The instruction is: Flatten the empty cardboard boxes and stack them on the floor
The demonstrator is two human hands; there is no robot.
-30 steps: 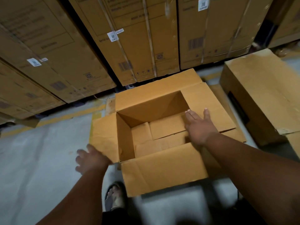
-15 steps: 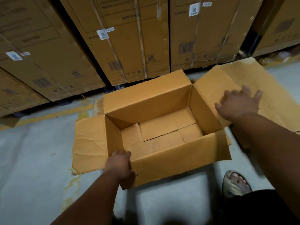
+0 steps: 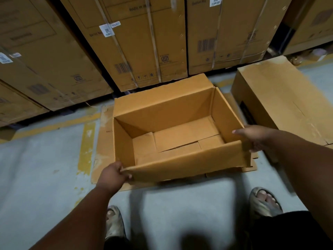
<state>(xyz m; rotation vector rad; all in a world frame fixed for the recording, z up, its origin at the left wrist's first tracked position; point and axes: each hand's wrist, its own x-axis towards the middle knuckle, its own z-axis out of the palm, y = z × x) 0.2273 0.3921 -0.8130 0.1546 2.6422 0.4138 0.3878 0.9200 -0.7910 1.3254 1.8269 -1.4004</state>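
Progress: early | open box (image 3: 173, 134) unflattened, atop flat cardboard (image 3: 102, 150) | left hand (image 3: 113, 175) pinches near corner | right hand (image 3: 255, 138) grips right corner | second box (image 3: 281, 98) pending

Dim warm indoor light, soft shadow on the floor (image 3: 171, 204), wide-angle bending and slight blur at edges.

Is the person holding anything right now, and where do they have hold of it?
Yes, the open box: left hand grips its near-left corner, right hand its near-right corner.
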